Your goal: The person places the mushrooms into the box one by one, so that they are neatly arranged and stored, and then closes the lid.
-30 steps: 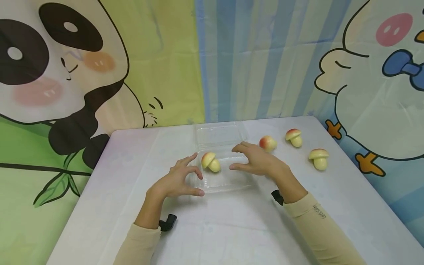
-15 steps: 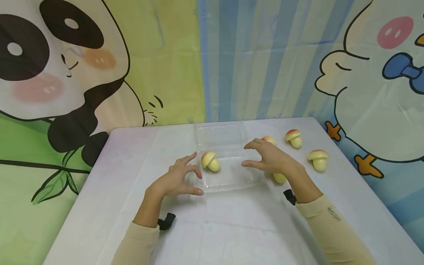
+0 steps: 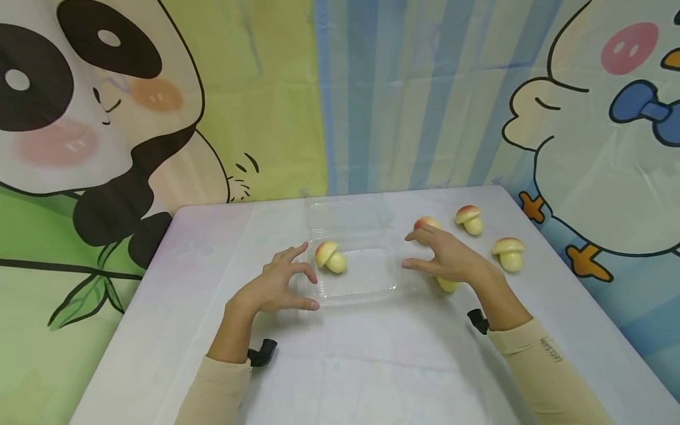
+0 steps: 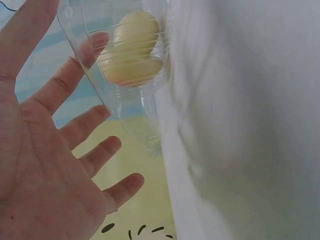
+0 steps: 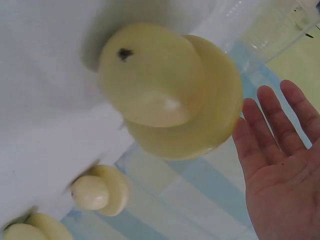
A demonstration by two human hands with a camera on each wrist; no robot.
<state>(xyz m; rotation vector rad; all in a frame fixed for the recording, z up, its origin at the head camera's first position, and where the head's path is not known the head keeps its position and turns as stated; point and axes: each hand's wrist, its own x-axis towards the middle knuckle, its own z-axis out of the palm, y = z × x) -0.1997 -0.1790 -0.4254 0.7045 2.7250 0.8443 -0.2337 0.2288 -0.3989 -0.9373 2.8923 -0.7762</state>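
A clear plastic clamshell box (image 3: 361, 274) lies with its lid folded back on the table. Inside, toward its left end, sits a toy mushroom (image 3: 330, 257) with a yellow and red cap. My left hand (image 3: 276, 286) is at the box's left side, fingers spread; in the left wrist view its fingertips (image 4: 100, 42) are right at the clear wall. Above the table to the right of the box is my right hand (image 3: 448, 254), fingers loosely extended and nothing in them. Beneath it, a second toy mushroom (image 5: 150, 80) is mostly hidden in the head view.
Just beyond the right hand lies a mushroom (image 3: 427, 224), partly covered by its fingers. Two others, a back one (image 3: 470, 220) and a right one (image 3: 510, 254), rest near the table's right edge. A printed cloth backdrop (image 3: 414, 100) rises behind the white table (image 3: 361, 366).
My right hand has moved right, from over the box to over the mushroom beside it. My left hand has stayed at the box's left side; the mushroom inside remains there.
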